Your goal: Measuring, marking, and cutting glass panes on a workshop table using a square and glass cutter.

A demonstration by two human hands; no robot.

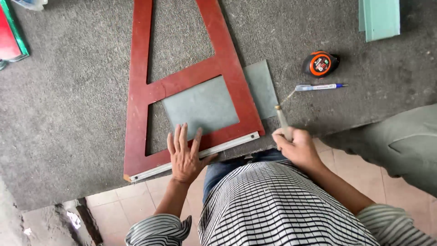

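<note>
- The left hand (185,152) is lying flat with fingers spread, pressing on the lower rail of the red-brown wooden frame (139,91) and on the near edge of the glass pane (200,105); its grip is fully open and is closing on nothing.
- The right hand (296,146) is wrapping its grip tight around the handle of a slim glass cutter (282,119), whose tip is pointing away from the body, just beside the frame's right corner.
- The pane is sitting in the frame's lower opening, with a corner of it (260,86) showing past the right rail (so it looks oversized for the opening, as far as I can judge).
- The frame is resting on the grey carpeted worktop (68,114), its metal strip (227,145) running along the near edge.
- A tape measure (319,64) and a pen (318,87) are lying well apart from the frame on the right.
- The step in hand seems to be steadying the pane while the cutter is being readied; the next move is calling for firm, still pressure from the flat hand and a cutter tip placed squarely on the glass.
</note>
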